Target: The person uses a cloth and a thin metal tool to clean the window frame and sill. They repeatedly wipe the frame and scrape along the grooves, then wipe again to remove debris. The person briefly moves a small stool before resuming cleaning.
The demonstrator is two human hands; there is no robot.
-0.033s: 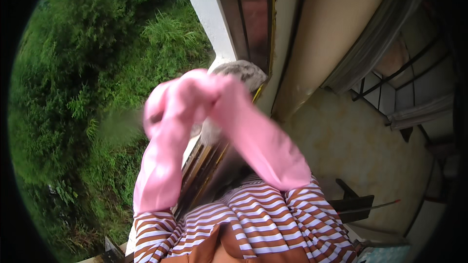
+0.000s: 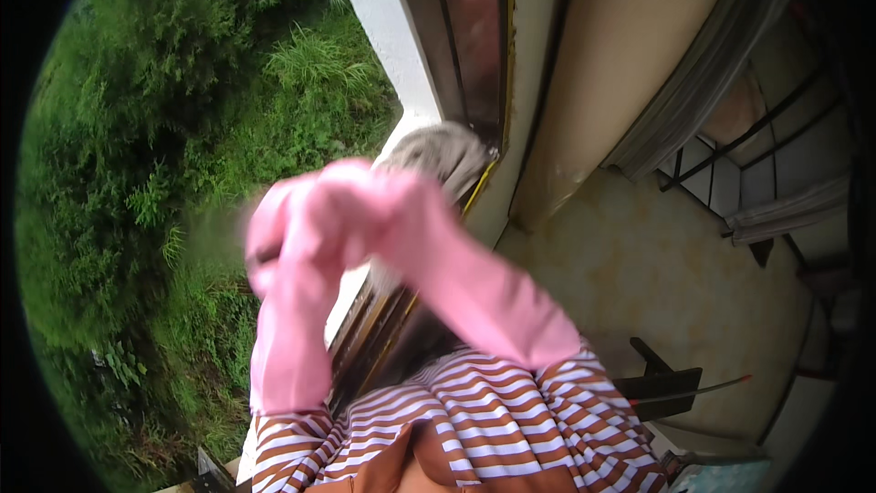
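Both my hands wear long pink gloves and are blurred by motion. They meet over the sill of an open window. My right hand (image 2: 397, 205) is closed on a crumpled grey cloth (image 2: 440, 157). One part of the cloth bulges out beyond the glove, and a paler part shows below it. My left hand (image 2: 278, 228) is curled beside it, on the outdoor side; what lies in its fingers is hidden. A faint blurred patch shows just left of that glove.
Brown window tracks (image 2: 370, 342) run under my forearms, next to a white outer ledge (image 2: 379, 32). Outside on the left are dense green bushes (image 2: 137, 173). Indoors on the right are a tan curtain (image 2: 630, 46), a mottled floor (image 2: 657, 265) and a dark piece of furniture (image 2: 671, 393).
My gloved hands have shifted a little left and nearer to me. The grey cloth has moved with them and shows more of its folds above the right glove.
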